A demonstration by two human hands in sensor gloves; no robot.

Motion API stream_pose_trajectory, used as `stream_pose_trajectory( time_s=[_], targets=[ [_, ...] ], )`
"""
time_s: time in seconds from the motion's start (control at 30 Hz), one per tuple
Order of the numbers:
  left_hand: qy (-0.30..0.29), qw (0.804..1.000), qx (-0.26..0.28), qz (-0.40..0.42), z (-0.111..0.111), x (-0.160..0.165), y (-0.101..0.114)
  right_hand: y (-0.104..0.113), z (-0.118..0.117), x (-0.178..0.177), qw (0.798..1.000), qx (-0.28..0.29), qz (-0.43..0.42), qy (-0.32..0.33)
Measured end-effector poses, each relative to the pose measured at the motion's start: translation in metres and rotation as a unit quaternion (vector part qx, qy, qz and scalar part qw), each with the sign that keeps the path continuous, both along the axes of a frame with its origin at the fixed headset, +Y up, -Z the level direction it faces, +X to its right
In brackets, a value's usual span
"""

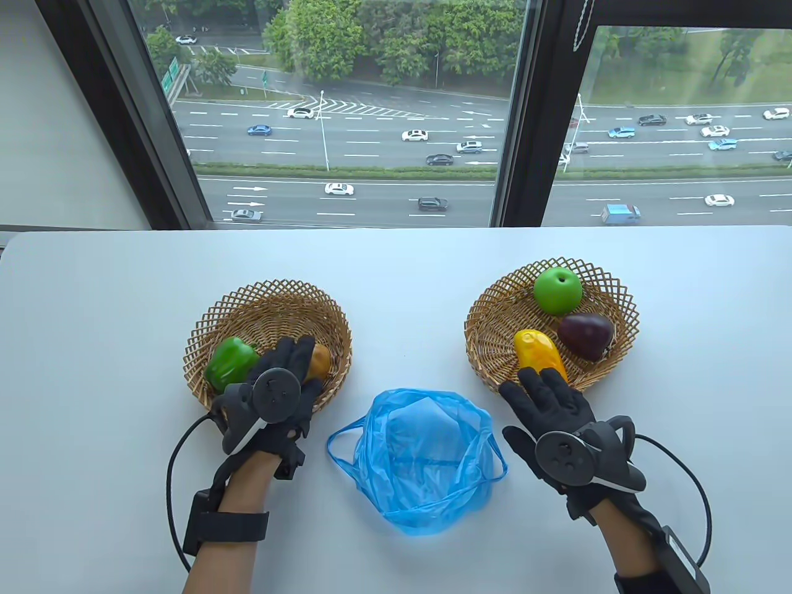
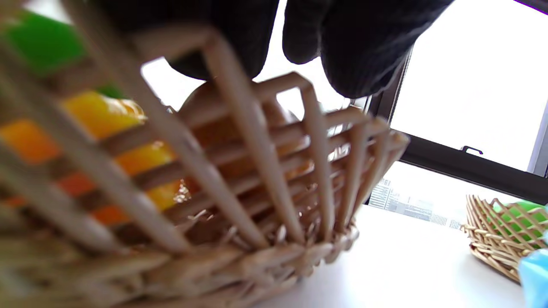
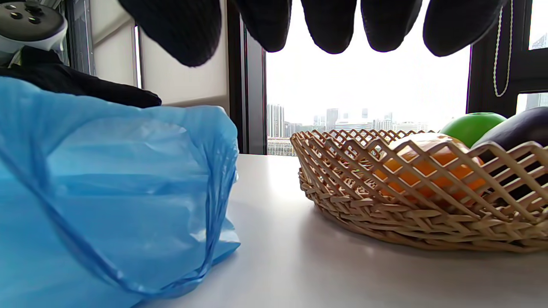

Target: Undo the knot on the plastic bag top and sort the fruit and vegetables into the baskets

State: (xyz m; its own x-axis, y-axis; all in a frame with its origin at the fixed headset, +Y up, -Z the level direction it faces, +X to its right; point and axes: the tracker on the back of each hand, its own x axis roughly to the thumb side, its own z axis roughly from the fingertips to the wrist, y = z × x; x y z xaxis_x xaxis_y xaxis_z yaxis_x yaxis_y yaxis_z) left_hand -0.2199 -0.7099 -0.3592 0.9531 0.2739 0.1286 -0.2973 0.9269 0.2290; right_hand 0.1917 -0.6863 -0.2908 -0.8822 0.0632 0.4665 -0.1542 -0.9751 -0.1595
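Note:
The blue plastic bag (image 1: pixel 424 461) lies untied and open between the two wicker baskets. The left basket (image 1: pixel 278 303) holds a green pepper (image 1: pixel 229 362) and a brownish round vegetable (image 1: pixel 320 362). My left hand (image 1: pixel 291 365) reaches over that basket's near rim, fingers extended just above the brown vegetable (image 2: pixel 205 102), not gripping it. The right basket (image 1: pixel 495 322) holds a green apple (image 1: pixel 558 289), a dark purple fruit (image 1: pixel 586 335) and a yellow mango (image 1: pixel 539 352). My right hand (image 1: pixel 550 390) is open, fingers straight, their tips at the near rim by the mango.
A yellow-orange item (image 2: pixel 98 115) shows through the left basket's lattice (image 2: pixel 257 256), hidden under my hand in the table view. The white table (image 1: pixel 402 278) ends at a window at the back. Cables loop from both wrists.

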Motion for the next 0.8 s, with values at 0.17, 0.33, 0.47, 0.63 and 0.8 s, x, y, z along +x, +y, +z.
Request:
stream_pose_trajectory(
  time_s=[0.17,0.33,0.47,0.63,0.8],
  targets=[
    [-0.023,0.998,0.051,-0.024,0.021,0.006,0.012,0.004,0.002,-0.001,1.0,0.014,0.002,-0.004],
    [-0.052,0.995,0.078,-0.022,0.029,0.017,0.022,0.004,0.005,-0.005,1.0,0.015,0.013,0.0],
    [-0.075,0.995,0.071,-0.016,0.035,0.024,0.03,0.004,0.007,-0.009,1.0,0.015,0.022,0.005],
    [-0.116,0.992,0.046,0.02,0.049,0.037,0.044,0.006,0.01,-0.011,1.0,0.012,0.029,0.005],
    [-0.147,0.989,-0.004,-0.032,0.061,0.048,0.036,0.004,0.007,-0.007,1.0,-0.003,0.025,0.001]
  ],
)
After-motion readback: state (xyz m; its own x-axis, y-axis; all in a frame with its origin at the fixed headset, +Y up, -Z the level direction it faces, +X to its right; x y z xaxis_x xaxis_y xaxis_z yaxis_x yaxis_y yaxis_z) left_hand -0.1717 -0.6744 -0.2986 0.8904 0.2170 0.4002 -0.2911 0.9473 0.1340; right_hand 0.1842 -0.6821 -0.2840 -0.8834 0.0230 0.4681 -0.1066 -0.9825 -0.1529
